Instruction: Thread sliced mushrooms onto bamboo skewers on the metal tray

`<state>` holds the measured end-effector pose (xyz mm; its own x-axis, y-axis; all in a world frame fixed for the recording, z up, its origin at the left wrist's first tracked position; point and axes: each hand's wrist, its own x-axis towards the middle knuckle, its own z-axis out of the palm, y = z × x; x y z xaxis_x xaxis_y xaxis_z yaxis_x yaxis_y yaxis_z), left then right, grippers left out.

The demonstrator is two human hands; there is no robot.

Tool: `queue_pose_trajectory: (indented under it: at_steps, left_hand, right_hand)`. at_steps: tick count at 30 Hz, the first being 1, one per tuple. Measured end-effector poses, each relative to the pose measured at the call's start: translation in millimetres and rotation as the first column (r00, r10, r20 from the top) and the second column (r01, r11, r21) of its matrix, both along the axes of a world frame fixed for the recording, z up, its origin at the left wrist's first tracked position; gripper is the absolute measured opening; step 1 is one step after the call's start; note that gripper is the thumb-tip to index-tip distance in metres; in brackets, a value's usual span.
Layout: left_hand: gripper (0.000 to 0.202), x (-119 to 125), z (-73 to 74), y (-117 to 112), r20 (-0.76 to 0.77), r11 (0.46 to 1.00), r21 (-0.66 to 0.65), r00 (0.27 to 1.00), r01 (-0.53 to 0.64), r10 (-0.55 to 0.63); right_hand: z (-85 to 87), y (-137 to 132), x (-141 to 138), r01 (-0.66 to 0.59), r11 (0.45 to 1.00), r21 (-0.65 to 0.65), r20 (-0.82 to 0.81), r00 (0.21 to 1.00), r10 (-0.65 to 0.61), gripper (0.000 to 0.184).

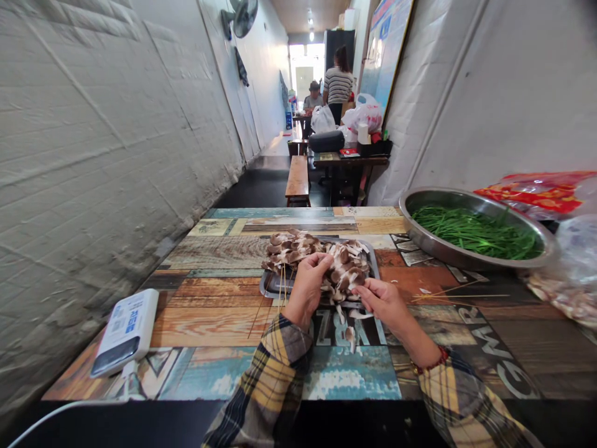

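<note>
A cluster of grey-brown oyster mushrooms fills a shallow dark grey tray on the table. My left hand is closed, its thumb and forefinger pinching the mushroom pieces at the middle of the tray. It cannot be seen whether a skewer is also in that hand. From the right, my right hand pinches the lower edge of an oyster mushroom clump between thumb and fingertips. Thin bamboo skewers lean over the tray's left part, beside my left wrist. A torn mushroom piece lies on the table before the tray.
More skewers lie right of my right hand. A steel basin of green chives stands at the right, near plastic bags. A white power bank with a cable lies left. Two people are farther back, beyond a bench.
</note>
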<state>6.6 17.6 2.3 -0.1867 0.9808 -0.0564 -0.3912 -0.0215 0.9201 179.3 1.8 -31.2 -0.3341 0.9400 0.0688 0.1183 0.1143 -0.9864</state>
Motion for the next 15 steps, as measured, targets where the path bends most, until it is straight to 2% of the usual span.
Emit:
queue_pose_trajectory:
  at_steps: [5, 15]
  left_hand:
    - [0.025, -1.5, 1.8, 1.9, 0.012, 0.996, -0.02, 0.996, -0.09, 0.091]
    - [0.028, 5.3, 1.4, -0.8, 0.015, 0.999, -0.041, 1.0, -0.023, 0.024]
  right_hand:
    - [-2.7, -1.0, 0.7, -0.012, 0.998, 0.056, 0.034, 0.999, 0.01, 0.039]
    - [-10.9, -0.3, -3.2, 0.02, 0.994, 0.104, 0.041, 0.999, -0.024, 0.039]
